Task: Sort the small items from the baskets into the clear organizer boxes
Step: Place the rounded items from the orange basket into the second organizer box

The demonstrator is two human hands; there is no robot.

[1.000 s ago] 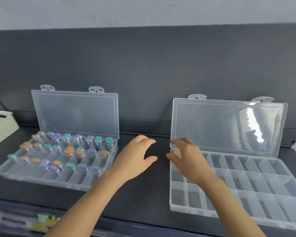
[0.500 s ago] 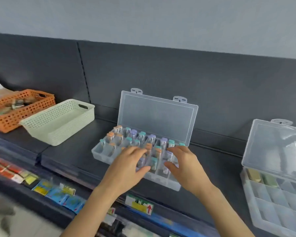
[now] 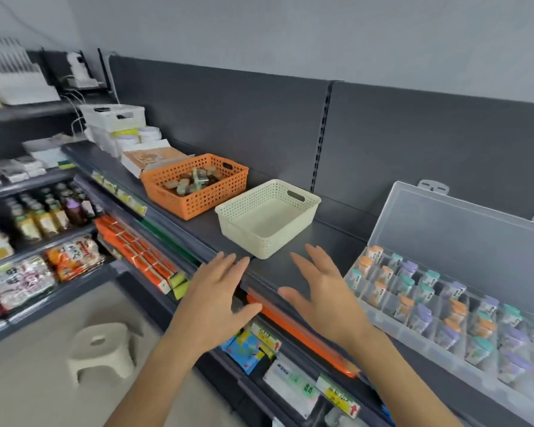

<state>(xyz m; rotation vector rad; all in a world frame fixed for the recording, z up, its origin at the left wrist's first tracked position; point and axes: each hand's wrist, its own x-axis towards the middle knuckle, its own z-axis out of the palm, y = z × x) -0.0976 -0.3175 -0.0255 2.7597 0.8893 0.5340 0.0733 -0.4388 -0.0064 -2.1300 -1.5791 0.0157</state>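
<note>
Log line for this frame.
left hand open | right hand open | cream perforated basket empty | orange perforated basket holds small items | clear plastic organizer box open, partly filled

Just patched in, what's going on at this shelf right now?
A person faces a shelf, left hand and right hand both open, fingers spread, holding nothing, near the cream basket, which looks empty. The orange basket holds small items. The clear organizer box on the right, lid up, has capped vials in many compartments.

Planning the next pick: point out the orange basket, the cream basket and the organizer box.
orange basket (image 3: 210, 198), head view, front wall.
cream basket (image 3: 241, 232), head view, front wall.
organizer box (image 3: 460, 241), head view, raised lid.
</note>
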